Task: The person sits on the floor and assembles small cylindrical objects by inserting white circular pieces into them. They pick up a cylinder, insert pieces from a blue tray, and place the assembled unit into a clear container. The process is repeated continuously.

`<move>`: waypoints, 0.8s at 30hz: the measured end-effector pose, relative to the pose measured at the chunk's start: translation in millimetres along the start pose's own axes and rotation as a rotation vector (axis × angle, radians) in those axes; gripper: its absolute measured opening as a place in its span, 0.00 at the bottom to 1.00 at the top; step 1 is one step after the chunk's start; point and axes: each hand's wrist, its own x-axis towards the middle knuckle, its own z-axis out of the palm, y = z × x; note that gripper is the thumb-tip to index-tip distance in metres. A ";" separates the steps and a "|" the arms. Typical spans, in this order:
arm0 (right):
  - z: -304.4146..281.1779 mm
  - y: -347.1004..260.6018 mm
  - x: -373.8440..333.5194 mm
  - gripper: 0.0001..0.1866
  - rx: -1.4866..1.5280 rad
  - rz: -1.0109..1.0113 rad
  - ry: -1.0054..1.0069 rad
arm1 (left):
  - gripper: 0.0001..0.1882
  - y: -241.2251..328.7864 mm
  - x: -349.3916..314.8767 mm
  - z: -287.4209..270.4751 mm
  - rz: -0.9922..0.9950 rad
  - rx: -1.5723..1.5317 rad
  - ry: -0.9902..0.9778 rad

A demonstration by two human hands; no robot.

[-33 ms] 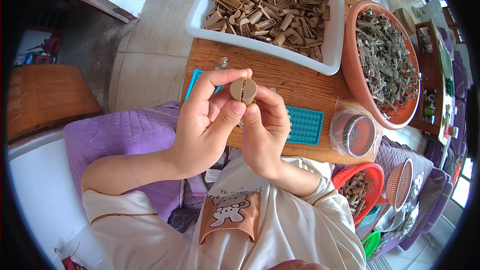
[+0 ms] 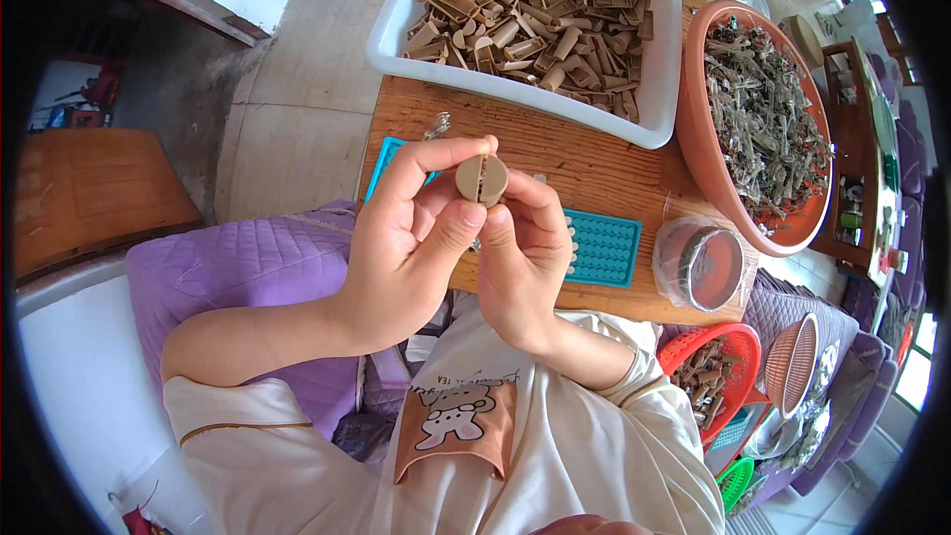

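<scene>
Between my two hands, over the near part of the wooden table, is a tan plastic casing [image 2: 470, 176]. Its round end faces up, split by a dark narrow slot into two half-round shells. My left hand [image 2: 401, 253] is closed on its left side, index finger at the top of the slot and thumb at the bottom. My right hand [image 2: 523, 267] pinches the lower right side with thumb and fingers. A teal tray with rows of small pockets [image 2: 609, 251] lies beneath, partly covered by my hands; pale bits sit along its edge by my right fingers.
A white bin [image 2: 659, 119] heaped with tan half-shells stands at the table's far side. To its right is an orange basin [image 2: 695, 119] of clear plastic pieces. A plastic-wrapped round jar [image 2: 715, 267] stands at the right edge, above a red basket [image 2: 745, 347] holding brown pieces.
</scene>
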 end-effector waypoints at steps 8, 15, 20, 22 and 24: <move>-8.5 6.1 4.5 0.12 -0.469 -0.075 -0.068 | 0.19 -2.4 1.8 2.7 0.020 0.150 0.027; -1.2 -4.7 5.0 0.08 -0.689 -0.205 -0.342 | 0.17 -2.4 10.9 -11.4 0.455 0.677 -0.164; 1.8 14.8 -1.2 0.09 -0.590 -0.228 -0.287 | 0.16 -3.2 6.1 -7.2 0.341 0.613 -0.162; -1.0 11.1 -3.5 0.09 -0.623 -0.178 -0.318 | 0.16 -3.9 6.2 -7.8 0.313 0.620 -0.189; -7.4 4.9 -4.1 0.09 -0.664 -0.130 -0.339 | 0.15 -5.8 6.3 -5.8 0.285 0.593 -0.204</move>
